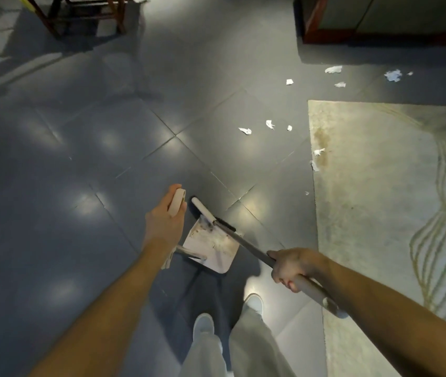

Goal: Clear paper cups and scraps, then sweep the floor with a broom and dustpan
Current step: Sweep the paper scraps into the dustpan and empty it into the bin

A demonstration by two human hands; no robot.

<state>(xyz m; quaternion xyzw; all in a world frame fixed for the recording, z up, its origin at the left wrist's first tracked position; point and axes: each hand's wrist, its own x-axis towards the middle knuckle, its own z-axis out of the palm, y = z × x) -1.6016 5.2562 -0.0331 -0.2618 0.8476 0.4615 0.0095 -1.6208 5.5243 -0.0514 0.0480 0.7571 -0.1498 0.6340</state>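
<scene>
My left hand [166, 217] grips the white top end of the upright dustpan handle [177, 200]. Just to its right the white dustpan [211, 247] rests on the grey tiled floor, with dust and dirt in its tray. My right hand [291, 266] is curled round the grey broom pole [246, 244]. The broom head [204, 210], white with black bristles, lies at the dustpan's far edge. Several white paper scraps [245, 130] are strewn on the tiles ahead and to the right, more of them [393, 75] farther back. No paper cups are in sight.
A pale patterned rug [379, 200] covers the floor at right, with scraps [318, 152] on its left edge. A wooden chair [80, 17] stands at the back left, a dark-framed cabinet [379, 23] at the back right. My shoes [202, 325] are below the dustpan.
</scene>
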